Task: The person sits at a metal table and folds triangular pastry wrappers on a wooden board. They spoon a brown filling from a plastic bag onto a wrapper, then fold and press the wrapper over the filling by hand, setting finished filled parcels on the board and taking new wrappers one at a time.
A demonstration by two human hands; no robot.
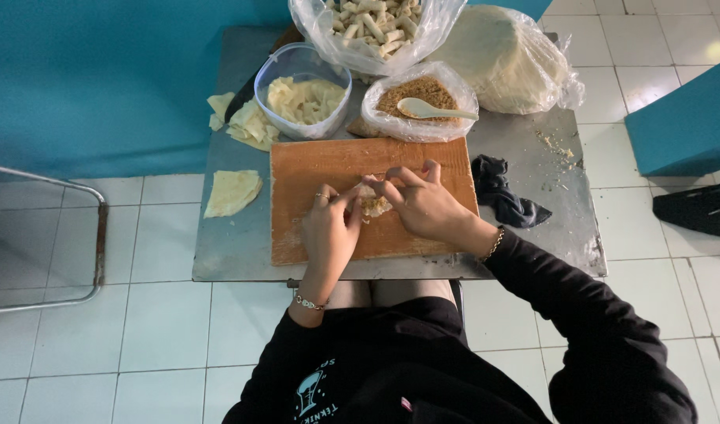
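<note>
Both hands, left hand (328,232) and right hand (424,206), are pinching a thin, floppy wrapper (372,204) at the wooden board's (313,169) centre; at twelve o'clock, a bag (419,110) is holding brown crumbly filling.

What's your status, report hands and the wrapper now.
Left hand and right hand both pinching the filled wrapper on the wooden board. Filling bag behind. Nothing in the way.

Small metal table (242,243) on tiled floor; wooden board (313,169) at centre, dark cloth (505,196) at three o'clock, wrapper sheet (232,192) at nine.
</note>
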